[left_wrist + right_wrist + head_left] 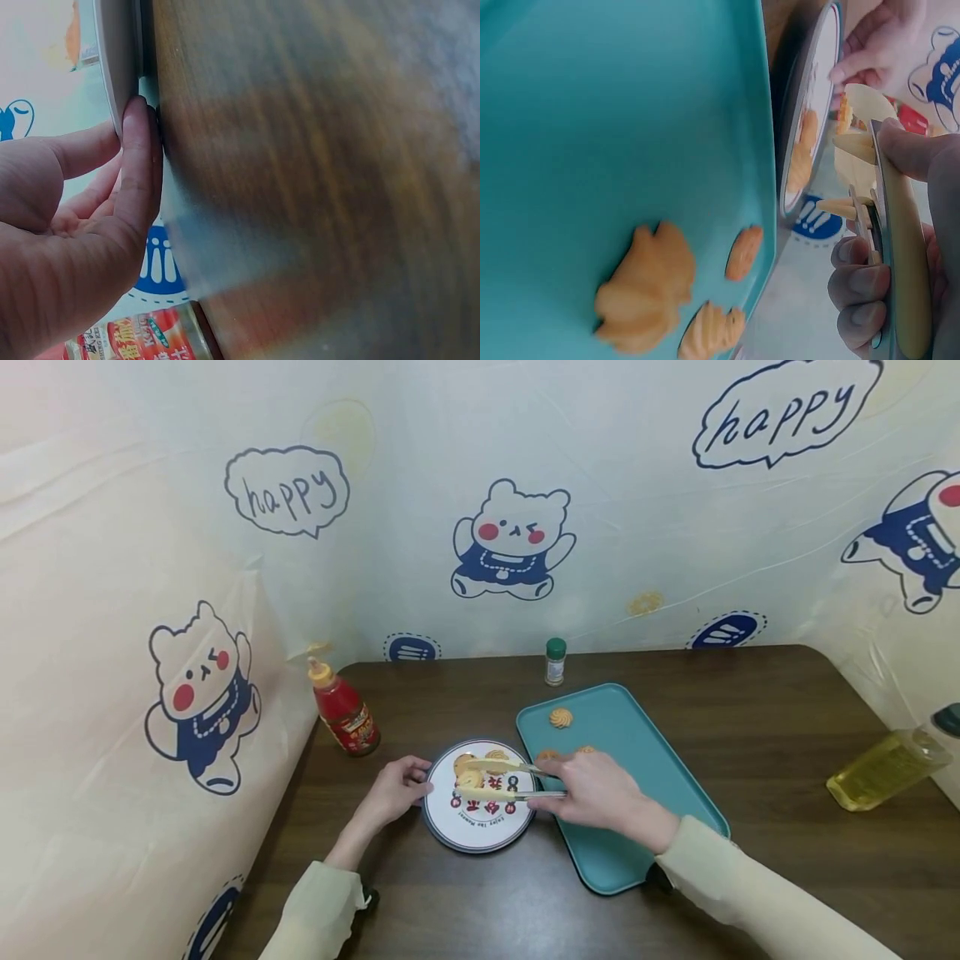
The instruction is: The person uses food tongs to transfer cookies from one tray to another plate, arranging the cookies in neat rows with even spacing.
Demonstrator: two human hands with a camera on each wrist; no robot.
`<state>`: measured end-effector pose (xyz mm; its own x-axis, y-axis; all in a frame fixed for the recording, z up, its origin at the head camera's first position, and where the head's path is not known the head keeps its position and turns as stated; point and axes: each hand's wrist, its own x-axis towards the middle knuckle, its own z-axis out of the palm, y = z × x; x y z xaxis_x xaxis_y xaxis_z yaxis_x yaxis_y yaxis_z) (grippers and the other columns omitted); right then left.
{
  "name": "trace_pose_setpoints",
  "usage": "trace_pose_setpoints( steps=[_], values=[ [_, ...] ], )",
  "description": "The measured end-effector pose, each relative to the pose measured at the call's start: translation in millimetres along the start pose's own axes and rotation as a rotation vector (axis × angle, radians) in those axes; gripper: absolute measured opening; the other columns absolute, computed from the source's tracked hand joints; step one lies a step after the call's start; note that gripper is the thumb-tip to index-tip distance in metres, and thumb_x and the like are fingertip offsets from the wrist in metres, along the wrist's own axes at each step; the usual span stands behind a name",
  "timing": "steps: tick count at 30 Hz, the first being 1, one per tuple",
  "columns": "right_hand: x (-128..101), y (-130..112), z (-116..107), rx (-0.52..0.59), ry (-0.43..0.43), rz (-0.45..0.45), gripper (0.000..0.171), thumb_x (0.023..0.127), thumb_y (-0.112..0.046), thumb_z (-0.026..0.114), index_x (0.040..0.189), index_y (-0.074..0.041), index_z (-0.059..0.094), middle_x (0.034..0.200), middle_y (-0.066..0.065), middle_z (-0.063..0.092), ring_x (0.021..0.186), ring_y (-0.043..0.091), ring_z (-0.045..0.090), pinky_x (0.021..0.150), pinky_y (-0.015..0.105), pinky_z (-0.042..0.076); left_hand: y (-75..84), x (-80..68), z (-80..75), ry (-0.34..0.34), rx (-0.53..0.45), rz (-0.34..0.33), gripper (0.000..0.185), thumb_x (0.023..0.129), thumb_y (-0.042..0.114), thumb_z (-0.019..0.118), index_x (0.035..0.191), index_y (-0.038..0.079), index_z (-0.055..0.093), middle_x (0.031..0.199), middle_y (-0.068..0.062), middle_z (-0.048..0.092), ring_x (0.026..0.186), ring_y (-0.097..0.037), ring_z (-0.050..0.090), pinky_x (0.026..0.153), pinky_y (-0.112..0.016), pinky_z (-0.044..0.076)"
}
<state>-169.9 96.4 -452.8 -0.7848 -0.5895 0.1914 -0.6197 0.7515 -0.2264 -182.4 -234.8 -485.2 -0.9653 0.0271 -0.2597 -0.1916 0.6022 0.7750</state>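
My left hand (393, 789) pinches the left rim of a round white plate (480, 837), thumb on top and fingers beneath. Red and dark printing shows on the plate, along with a few cookies (495, 757) near its far side. In my right hand (603, 793) is a pair of tongs (487, 795), gripped with the thumb along one arm and fingers on the other. The tong tips reach over the plate, and a cookie (845, 112) shows at them in the right wrist view. Several swirled cookies (649, 289) lie on the teal tray (645, 747) under my right forearm.
A red sauce bottle (347, 714) with a yellow pump top stands at the back left. Behind the tray is a small green-capped shaker (555, 664). An oil bottle (885, 772) stands at the far right. Patterned sheeting encloses the wooden table (780, 727).
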Motion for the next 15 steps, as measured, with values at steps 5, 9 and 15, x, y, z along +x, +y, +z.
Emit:
trace_pose_setpoints(
  steps=[5, 9, 15],
  values=[
    [8, -12, 7, 0.002, -0.021, -0.021, 0.061, 0.083, -0.064, 0.069, 0.122, -0.017, 0.073, 0.084, -0.003, 0.067, 0.048, 0.005, 0.041, 0.042, 0.025, 0.034, -0.4, 0.2, 0.5, 0.003, 0.002, 0.010, 0.034, 0.090, 0.004, 0.072, 0.123, 0.001, 0.063, 0.099, -0.010, 0.062, 0.079, -0.020, 0.061, 0.071, -0.033, 0.060],
    [13, -19, 10, -0.008, -0.059, -0.028, 0.062, 0.084, -0.065, 0.067, 0.124, -0.019, 0.072, 0.080, -0.003, 0.061, 0.051, 0.007, 0.040, 0.042, 0.025, 0.030, -2.3, 0.8, 1.0, -0.002, 0.001, 0.018, 0.032, 0.091, 0.004, 0.071, 0.122, 0.001, 0.064, 0.099, -0.010, 0.062, 0.078, -0.020, 0.062, 0.069, -0.033, 0.060],
    [18, -23, 11, 0.010, -0.090, -0.032, 0.062, 0.085, -0.062, 0.068, 0.126, -0.017, 0.071, 0.095, 0.003, 0.073, 0.054, 0.007, 0.043, 0.039, 0.025, 0.030, -3.9, 2.7, 1.1, 0.002, 0.004, 0.022, 0.031, 0.091, 0.004, 0.071, 0.122, 0.001, 0.064, 0.098, -0.010, 0.063, 0.078, -0.019, 0.062, 0.068, -0.033, 0.060]
  ],
)
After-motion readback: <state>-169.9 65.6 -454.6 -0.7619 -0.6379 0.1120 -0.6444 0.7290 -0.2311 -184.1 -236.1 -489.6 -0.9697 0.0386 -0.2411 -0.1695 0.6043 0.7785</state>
